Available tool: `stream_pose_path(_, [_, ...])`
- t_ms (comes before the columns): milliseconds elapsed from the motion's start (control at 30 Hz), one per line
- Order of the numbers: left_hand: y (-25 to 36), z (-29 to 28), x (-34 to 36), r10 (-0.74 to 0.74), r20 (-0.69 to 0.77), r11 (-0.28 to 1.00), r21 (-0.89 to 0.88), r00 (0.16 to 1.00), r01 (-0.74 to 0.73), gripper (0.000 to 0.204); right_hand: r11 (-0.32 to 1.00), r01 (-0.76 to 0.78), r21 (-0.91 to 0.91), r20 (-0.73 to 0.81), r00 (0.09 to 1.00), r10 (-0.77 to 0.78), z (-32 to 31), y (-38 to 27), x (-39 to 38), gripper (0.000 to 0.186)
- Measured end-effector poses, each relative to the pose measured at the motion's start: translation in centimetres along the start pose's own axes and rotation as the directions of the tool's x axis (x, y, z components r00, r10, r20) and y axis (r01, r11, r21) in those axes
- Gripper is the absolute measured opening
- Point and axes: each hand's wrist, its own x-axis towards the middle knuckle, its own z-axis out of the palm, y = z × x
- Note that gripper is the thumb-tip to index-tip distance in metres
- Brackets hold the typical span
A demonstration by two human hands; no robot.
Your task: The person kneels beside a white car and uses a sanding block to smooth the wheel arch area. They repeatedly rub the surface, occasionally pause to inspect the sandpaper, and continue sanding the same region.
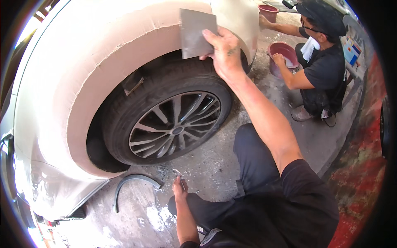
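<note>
My right hand (226, 51) is raised at the upper edge of the wheel arch, its thumb and fingers pinching a flat grey square plate (196, 35). The plate stands on edge in front of the fender, and I cannot tell whether it touches it. A broad band of pinkish-beige filler (89, 78) with rough ridges runs round the arch of the white car (39, 82). Below the wheel (178, 130), my left hand (179, 188) hangs low by my knee, fingers closed round a small thin item too unclear to name.
A curved grey trim strip (134, 177) lies on the wet concrete floor (215, 173). To the right, a co-worker (322, 66) in dark clothes squats with one hand at a maroon bucket (276, 70) and the other at the car. Another maroon bucket (268, 14) stands farther back.
</note>
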Motion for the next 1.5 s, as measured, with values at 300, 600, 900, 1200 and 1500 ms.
stream_pose_path(300, [0.2, -0.8, -0.2, -0.016, 0.012, 1.0, -0.024, 1.0, 0.017, 0.021, 0.869, 0.164, -0.467, 0.44, 0.895, 0.067, 3.1, 0.4, -7.5, 0.028])
stream_pose_path(600, [0.2, -0.9, -0.5, -0.038, 0.047, 0.999, -0.006, 0.998, 0.038, 0.021, 0.997, -0.069, 0.022, -0.153, 0.986, 0.072, -7.6, 0.4, -1.6, 0.027])
stream_pose_path(900, [0.1, -0.9, 0.0, -0.028, 0.053, 1.0, -0.003, 0.998, 0.028, 0.022, 0.921, 0.219, -0.323, -0.173, 0.943, -0.285, -7.0, -1.4, -1.4, 0.025])
stream_pose_path(1200, [0.1, -0.1, 0.4, -0.035, 0.011, 0.999, -0.013, 0.999, 0.035, 0.017, 0.285, 0.396, -0.873, 0.404, 0.914, -0.033, -8.4, -12.2, 4.7, 0.028])
stream_pose_path(1500, [0.1, 0.4, 0.9, -0.018, -0.004, 0.998, 0.06, 1.0, 0.018, 0.027, 0.004, 0.869, -0.495, 0.856, 0.488, 0.17, -1.2, -16.9, 10.2, 0.015])
